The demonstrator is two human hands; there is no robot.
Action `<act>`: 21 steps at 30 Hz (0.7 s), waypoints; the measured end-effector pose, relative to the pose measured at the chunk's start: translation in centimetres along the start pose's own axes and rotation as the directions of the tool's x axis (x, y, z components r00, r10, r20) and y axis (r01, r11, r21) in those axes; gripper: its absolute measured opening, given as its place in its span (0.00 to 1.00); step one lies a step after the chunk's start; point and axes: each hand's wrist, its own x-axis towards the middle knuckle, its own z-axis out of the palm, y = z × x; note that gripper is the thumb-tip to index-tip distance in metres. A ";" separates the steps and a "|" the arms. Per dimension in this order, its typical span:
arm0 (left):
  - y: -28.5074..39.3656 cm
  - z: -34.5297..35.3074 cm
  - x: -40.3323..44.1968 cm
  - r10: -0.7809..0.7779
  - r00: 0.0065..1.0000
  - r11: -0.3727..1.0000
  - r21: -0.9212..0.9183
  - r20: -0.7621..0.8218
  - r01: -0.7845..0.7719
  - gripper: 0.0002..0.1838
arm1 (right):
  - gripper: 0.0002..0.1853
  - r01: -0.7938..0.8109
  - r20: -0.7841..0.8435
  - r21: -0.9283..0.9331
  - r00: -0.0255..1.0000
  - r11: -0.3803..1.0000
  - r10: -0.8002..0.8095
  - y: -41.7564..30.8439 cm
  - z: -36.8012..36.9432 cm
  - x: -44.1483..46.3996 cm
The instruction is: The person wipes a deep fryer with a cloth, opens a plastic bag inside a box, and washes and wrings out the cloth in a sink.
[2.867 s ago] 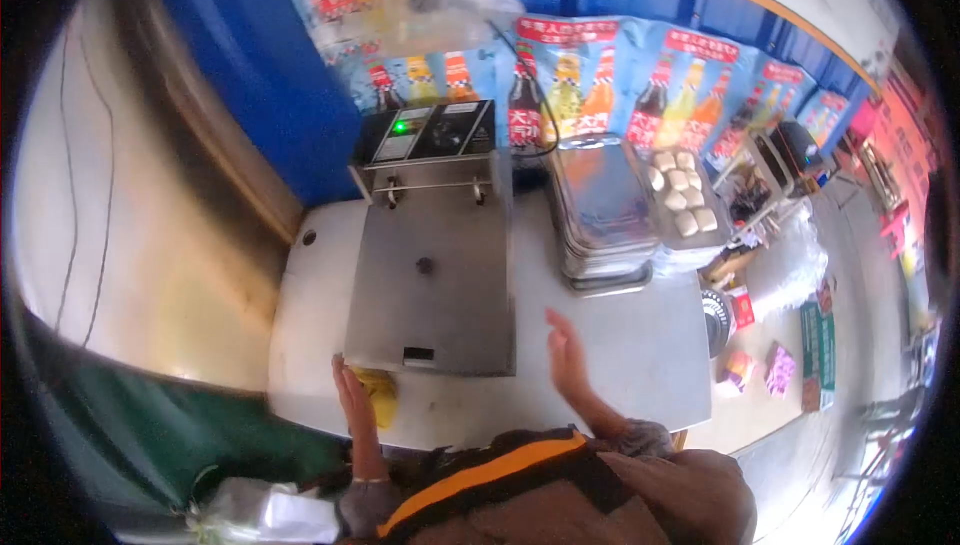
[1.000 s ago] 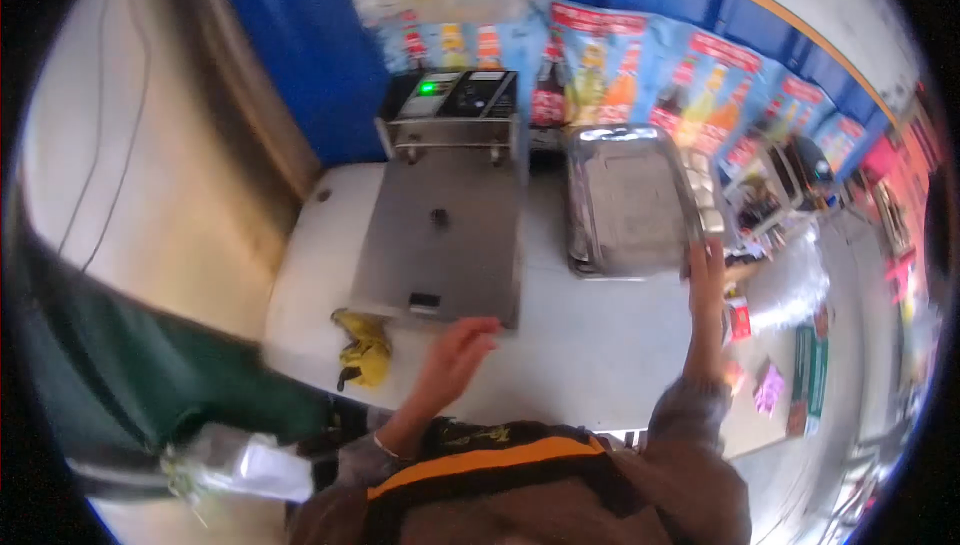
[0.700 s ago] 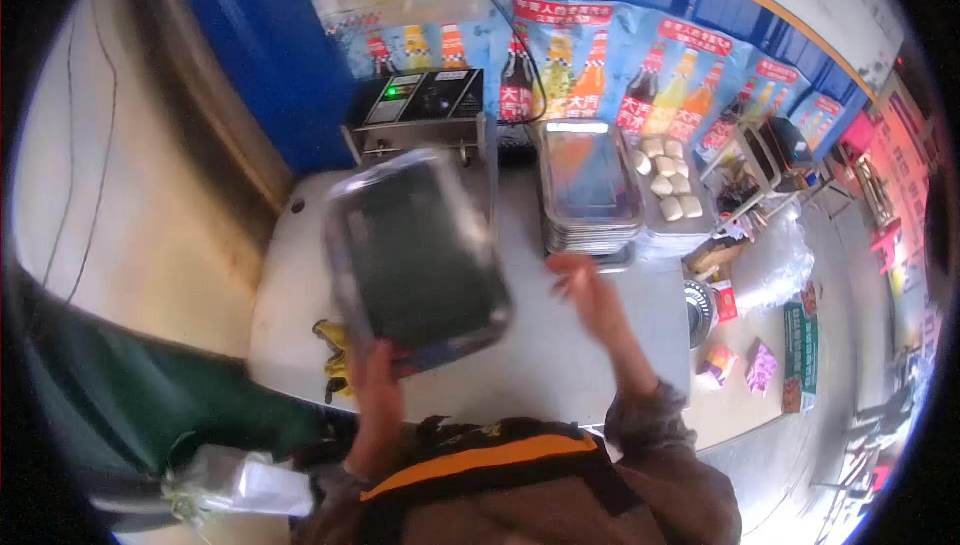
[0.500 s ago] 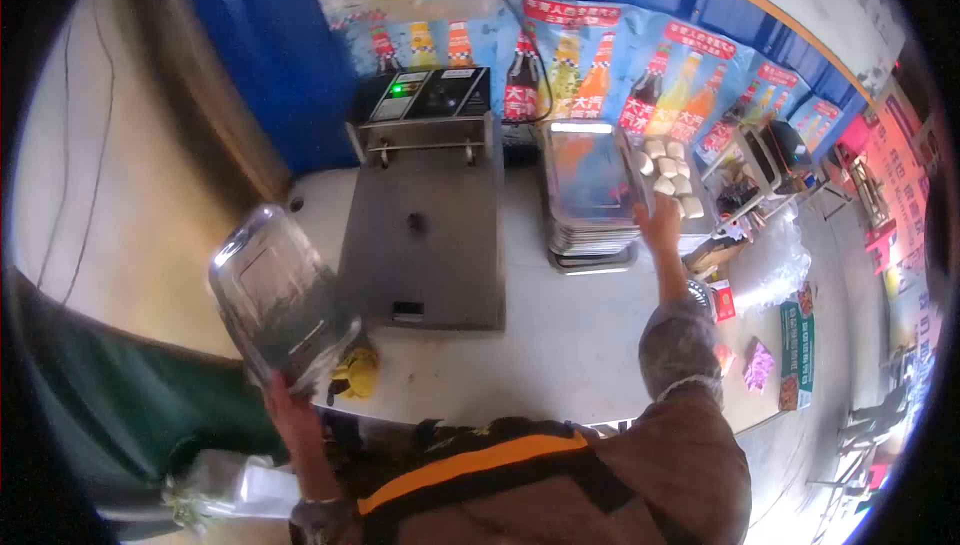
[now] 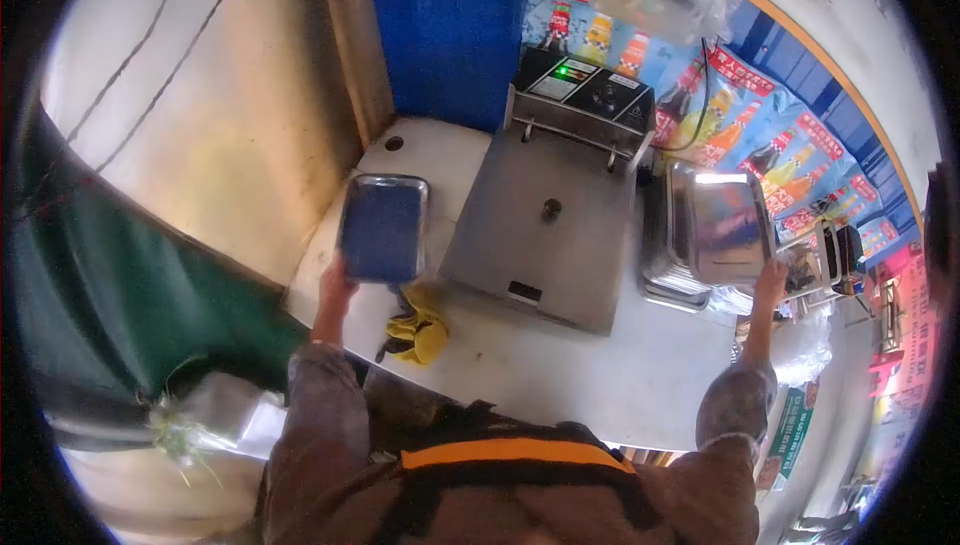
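Holds two metal trays, one in each of the two hands. With the left hand (image 5: pixel 335 290), grips the left tray (image 5: pixel 384 230) by its near edge at the left of the tabletop (image 5: pixel 600 385), fingers closed rather than spread; cannot tell whether it touches the surface below. With the right hand (image 5: pixel 770 283), clasps the right tray (image 5: pixel 725 230) at its near right corner, fingers bent in against the rim, with the thumb's exact place too small to make out. Keeps this tray over the right side of one tray stack (image 5: pixel 665 267), too tightly layered to count. Between the hands, shows one flat-lidded metal machine (image 5: pixel 550 230), with one dark round knob on the lid, one dark slot near its near edge and one lit green light (image 5: pixel 565 72) at the far end. Near left of the machine, just beside the left tray, includes one crumpled yellow bundle (image 5: pixel 420 330) with dark parts.
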 end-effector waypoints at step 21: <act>6.6 3.6 1.6 0.059 0.989 0.998 -0.019 -0.133 -0.062 0.20 | 0.17 -0.866 0.926 0.183 0.312 0.465 0.215 -20.2 -15.2 -24.2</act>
